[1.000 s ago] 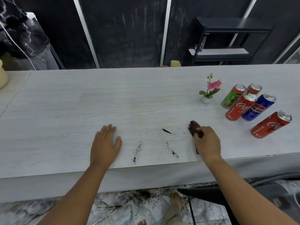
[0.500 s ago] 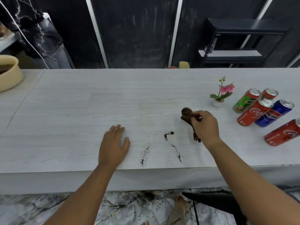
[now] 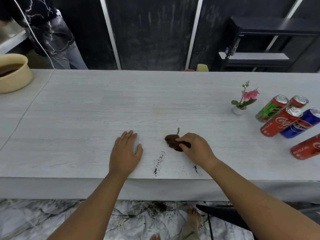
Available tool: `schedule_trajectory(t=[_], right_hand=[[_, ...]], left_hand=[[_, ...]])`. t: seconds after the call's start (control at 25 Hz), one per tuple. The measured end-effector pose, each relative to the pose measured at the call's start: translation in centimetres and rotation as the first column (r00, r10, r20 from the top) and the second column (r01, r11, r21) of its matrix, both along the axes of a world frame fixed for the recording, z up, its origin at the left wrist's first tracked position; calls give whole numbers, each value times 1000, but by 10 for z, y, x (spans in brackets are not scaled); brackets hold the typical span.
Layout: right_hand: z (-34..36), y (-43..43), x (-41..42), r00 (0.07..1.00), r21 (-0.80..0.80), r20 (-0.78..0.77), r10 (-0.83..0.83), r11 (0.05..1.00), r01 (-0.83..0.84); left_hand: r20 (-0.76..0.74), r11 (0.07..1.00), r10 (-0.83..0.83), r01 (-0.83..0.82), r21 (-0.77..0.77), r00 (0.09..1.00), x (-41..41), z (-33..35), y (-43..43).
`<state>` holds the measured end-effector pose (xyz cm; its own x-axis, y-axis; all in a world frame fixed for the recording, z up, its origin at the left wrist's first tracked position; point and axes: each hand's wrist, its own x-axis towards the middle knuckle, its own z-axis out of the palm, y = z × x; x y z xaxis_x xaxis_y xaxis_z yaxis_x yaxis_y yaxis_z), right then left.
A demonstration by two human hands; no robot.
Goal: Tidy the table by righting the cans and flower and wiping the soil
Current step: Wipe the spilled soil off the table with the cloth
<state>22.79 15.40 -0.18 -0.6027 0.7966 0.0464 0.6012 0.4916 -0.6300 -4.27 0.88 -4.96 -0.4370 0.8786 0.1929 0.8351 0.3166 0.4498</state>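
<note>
The right hand [image 3: 194, 149] has its fingers curled tight on a brown cloth [image 3: 173, 142], pressing it to the pale surface [image 3: 86, 110]. The left hand [image 3: 125, 151] lies flat, fingers straight, left of the cloth. Streaks of soil [image 3: 158, 163] lie just on the near side of the cloth. The flower [image 3: 242, 101] and the cans [image 3: 280, 121] stand upright well to the cloth's right

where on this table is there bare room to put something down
The widest bare stretch runs from the beige bowl to the left hand. Another lies along the far edge, between the bowl and the potted flower. Crowded: the cans at right, and the soil by the right hand and its brown cloth.
</note>
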Motion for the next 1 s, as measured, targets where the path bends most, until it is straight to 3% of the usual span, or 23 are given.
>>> schedule_trajectory(t=[0.12,0.28,0.48,0.68,0.76,0.92,1.0], right_hand=[[17,23,-9,991,-66,-118,-55,997,47],[32,75,-51,993,-17,-99,-64,998,63],[17,80,-78,987,-65,102,123,991,-117],[-1,20,-42,916,49,71,394,916,-398],[-3,11,-34,926,-1,25,376,926,-376],[15,21,-50,978,-122,-142,154,978,-171],[25,28,-61,974,-119,-102,205,969,-216]], left_hand=[[-4,1000,1,-1,0,1000,0,-1,0],[-6,1000,11,-11,-3,1000,-1,-3,1],[4,1000,3,-3,-6,1000,-1,-2,0],[1,1000,-2,2,18,1000,-3,-4,1],[5,1000,-5,5,28,1000,-2,-2,0],[72,999,-20,17,36,997,-2,4,-2],[163,997,-22,10,71,986,-3,6,-6]])
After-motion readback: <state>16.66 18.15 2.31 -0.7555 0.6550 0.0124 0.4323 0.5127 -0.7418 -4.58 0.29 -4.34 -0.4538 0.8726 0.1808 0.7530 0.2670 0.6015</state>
